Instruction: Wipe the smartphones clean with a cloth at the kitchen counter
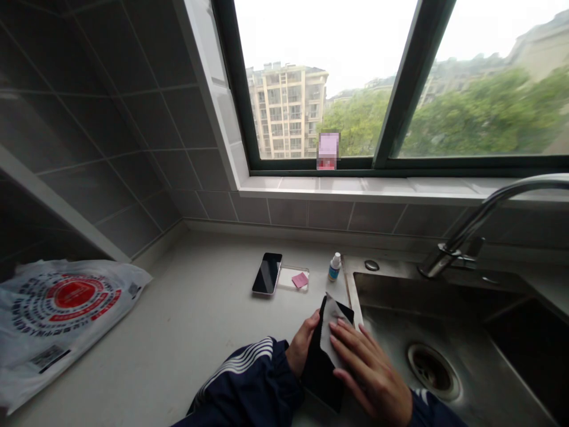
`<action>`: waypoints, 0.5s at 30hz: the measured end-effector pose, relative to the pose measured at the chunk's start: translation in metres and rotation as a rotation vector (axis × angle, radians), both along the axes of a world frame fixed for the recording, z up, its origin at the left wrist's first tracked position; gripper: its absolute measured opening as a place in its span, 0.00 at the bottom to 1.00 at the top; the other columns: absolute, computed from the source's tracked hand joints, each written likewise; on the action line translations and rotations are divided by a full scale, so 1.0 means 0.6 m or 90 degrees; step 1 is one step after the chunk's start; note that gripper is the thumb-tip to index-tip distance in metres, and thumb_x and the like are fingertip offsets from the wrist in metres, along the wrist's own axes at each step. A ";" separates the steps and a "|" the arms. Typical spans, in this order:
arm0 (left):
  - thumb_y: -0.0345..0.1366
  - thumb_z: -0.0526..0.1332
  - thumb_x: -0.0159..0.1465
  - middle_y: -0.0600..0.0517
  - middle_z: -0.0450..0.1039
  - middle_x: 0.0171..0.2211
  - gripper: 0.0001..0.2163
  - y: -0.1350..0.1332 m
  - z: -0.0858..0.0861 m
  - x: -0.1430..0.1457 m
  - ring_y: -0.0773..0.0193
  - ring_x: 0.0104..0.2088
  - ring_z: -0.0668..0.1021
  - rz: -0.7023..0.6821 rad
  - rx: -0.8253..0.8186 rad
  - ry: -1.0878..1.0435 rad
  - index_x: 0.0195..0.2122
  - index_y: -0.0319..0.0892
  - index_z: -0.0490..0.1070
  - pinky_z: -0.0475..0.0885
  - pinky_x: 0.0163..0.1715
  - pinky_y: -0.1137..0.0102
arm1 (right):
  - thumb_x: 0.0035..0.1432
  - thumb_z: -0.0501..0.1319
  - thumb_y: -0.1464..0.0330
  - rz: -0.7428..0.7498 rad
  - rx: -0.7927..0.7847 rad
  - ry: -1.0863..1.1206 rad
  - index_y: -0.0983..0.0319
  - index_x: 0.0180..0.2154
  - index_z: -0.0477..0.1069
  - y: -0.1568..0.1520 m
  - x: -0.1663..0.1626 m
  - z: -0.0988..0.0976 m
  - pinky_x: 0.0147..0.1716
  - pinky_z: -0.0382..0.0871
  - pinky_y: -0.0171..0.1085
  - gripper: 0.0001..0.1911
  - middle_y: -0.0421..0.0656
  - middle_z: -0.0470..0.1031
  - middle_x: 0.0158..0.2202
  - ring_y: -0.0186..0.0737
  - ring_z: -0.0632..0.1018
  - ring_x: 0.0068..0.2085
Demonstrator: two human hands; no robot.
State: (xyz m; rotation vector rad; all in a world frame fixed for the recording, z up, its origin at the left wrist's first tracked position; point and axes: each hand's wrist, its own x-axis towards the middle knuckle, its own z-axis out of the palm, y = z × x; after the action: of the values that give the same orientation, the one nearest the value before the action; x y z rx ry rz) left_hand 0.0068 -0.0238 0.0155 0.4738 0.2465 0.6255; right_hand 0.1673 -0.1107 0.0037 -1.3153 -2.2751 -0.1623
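Note:
My left hand [303, 344] grips the left edge of a flat black tablet-like slab [316, 370], its thumb along the side. The slab is tilted over the counter's front, near the sink. My right hand [373, 370] presses a thin grey cloth [328, 335] onto the slab's face, with its fingers stretched over the cloth and the thumb apart. Just beyond the slab stands a small white-capped bottle [334, 267] with a blue label. To its left lie a smartphone [267, 273] with a dark screen and a clear phone case [287, 277] carrying a pink paper square [300, 280].
A steel sink [382, 320] with a drain [433, 370] and curved faucet [457, 243] lies at right. At far left, a printed white plastic bag [66, 320] rests on the pale counter [191, 308]. A window sill [364, 185] runs along the back.

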 end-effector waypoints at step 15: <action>0.40 0.55 0.65 0.46 0.74 0.51 0.16 -0.002 0.012 -0.001 0.57 0.58 0.68 0.033 0.058 -0.010 0.48 0.39 0.74 0.52 0.62 0.65 | 0.66 0.52 0.66 -0.048 -0.038 -0.061 0.65 0.67 0.44 0.011 0.020 -0.007 0.60 0.55 0.57 0.33 0.52 0.49 0.67 0.55 0.52 0.67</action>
State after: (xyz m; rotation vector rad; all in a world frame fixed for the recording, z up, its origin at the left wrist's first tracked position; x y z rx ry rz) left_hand 0.0063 -0.0253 0.0228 0.5512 0.2172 0.6930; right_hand 0.1795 -0.1043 -0.0006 -1.4542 -2.3271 -0.1883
